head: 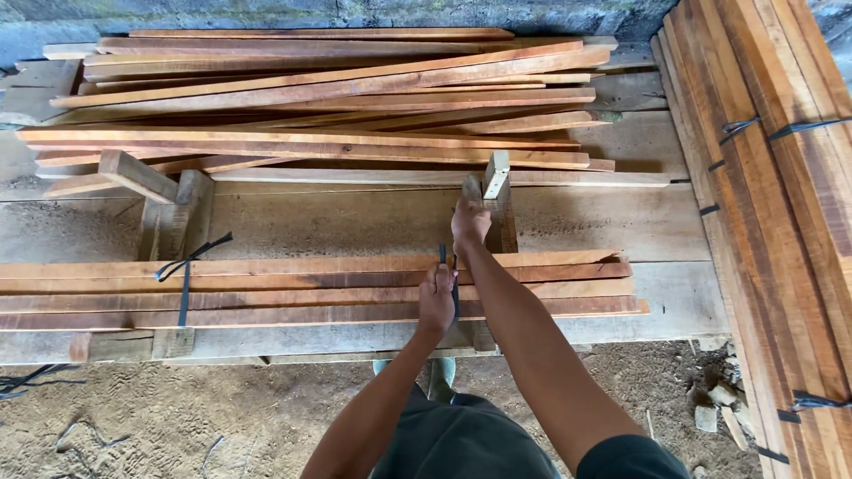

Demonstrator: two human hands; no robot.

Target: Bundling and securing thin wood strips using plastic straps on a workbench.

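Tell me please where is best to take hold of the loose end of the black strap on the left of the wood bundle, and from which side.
Probably grip the free tail of the black strap where it curls up off the wood bundle. Come from above and the far side: that tail stands clear of the slats, while the rest of the strap lies flat and tight against them, leaving no room for a grip.
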